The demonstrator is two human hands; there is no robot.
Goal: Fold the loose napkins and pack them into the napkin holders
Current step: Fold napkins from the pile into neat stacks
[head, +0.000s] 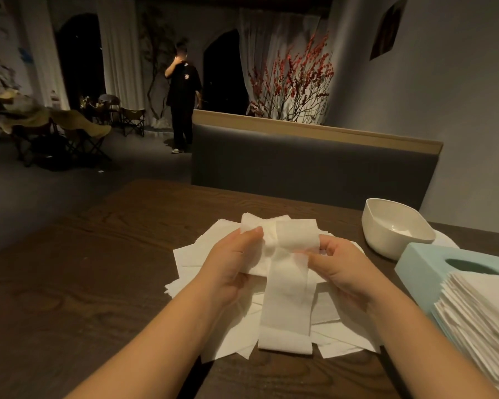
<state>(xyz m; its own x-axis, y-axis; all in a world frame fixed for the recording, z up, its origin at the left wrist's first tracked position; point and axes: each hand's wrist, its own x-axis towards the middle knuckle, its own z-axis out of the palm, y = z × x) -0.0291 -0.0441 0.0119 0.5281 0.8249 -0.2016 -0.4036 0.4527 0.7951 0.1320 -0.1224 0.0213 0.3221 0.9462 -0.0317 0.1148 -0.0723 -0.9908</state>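
Over the dim wooden tabletop (98, 269), your left hand (231, 263) and right hand (337, 266) both pinch the folded napkin strip (285, 298); keep edges aligned, crease firmly.

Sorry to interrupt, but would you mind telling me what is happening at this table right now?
A person is folding a napkin above a wooden table. The left hand and right hand both pinch it, and a long strip hangs down. Loose napkins lie spread beneath. At right sit a white bowl, a pale blue holder and a stack of napkins.
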